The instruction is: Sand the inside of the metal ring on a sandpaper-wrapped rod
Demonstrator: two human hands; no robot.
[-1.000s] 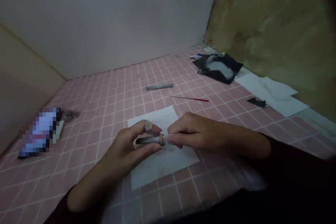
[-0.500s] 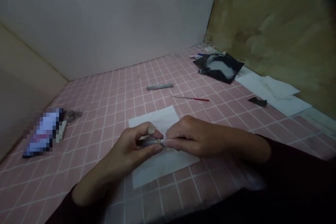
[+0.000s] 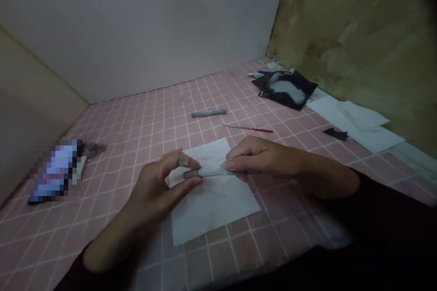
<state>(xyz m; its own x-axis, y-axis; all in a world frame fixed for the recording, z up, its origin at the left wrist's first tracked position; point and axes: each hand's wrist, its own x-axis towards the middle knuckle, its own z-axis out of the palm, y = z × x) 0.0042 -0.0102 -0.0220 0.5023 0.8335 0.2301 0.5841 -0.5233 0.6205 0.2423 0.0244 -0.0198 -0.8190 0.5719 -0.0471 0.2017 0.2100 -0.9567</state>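
A slim grey stick (image 3: 215, 173) lies level between my two hands, just over a sheet of white paper (image 3: 211, 218). My left hand (image 3: 164, 182) pinches it near its left end with thumb and forefinger, where a small tan band (image 3: 195, 173) shows around it; whether this is a separate ring I cannot tell. A pale strip of tape (image 3: 183, 159) wraps one left finger. My right hand (image 3: 254, 159) grips the stick's right end, thumb on top, hiding that end.
Beyond the paper lie a second grey stick (image 3: 209, 112) and a thin red-handled tool (image 3: 261, 130) on the pink tiled surface (image 3: 136, 145). Black sheets with pale dust (image 3: 288, 88), white papers (image 3: 372, 134) and a dark scrap (image 3: 335, 133) sit right. A blurred-out packet (image 3: 56, 173) lies left.
My hands have drawn apart along the stick, the right going right and slightly up, the left going left. More of the stick now shows between them.
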